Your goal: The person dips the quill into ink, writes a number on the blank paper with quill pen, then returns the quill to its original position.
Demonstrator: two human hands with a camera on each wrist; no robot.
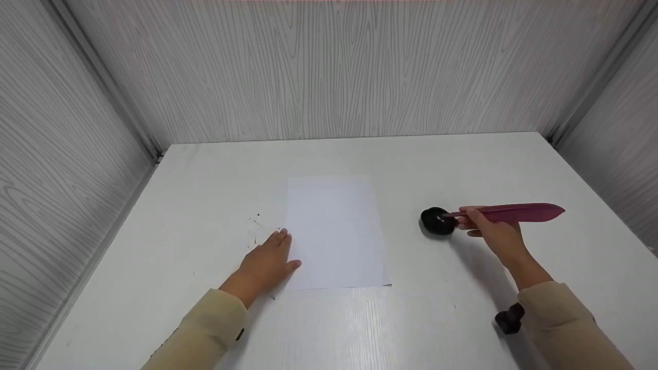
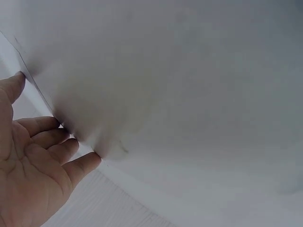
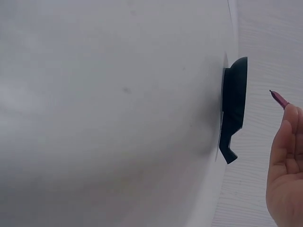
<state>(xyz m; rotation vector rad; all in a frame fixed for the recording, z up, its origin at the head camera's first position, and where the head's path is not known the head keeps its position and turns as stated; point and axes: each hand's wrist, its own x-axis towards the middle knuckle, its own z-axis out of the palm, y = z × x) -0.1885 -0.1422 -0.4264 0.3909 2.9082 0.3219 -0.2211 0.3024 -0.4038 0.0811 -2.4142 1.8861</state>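
white paper (image 1: 334, 231) on a white table (image 1: 462, 164), dark red feather quill (image 1: 514, 212), glossy black inkwell (image 1: 437, 221), pale grey woodgrain walls (image 1: 329, 67), beige sleeves (image 1: 205, 334)

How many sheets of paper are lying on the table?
1. One white sheet of paper lies in the middle of the table, its left edge touched by the left hand. Another sheet could be hidden underneath it.
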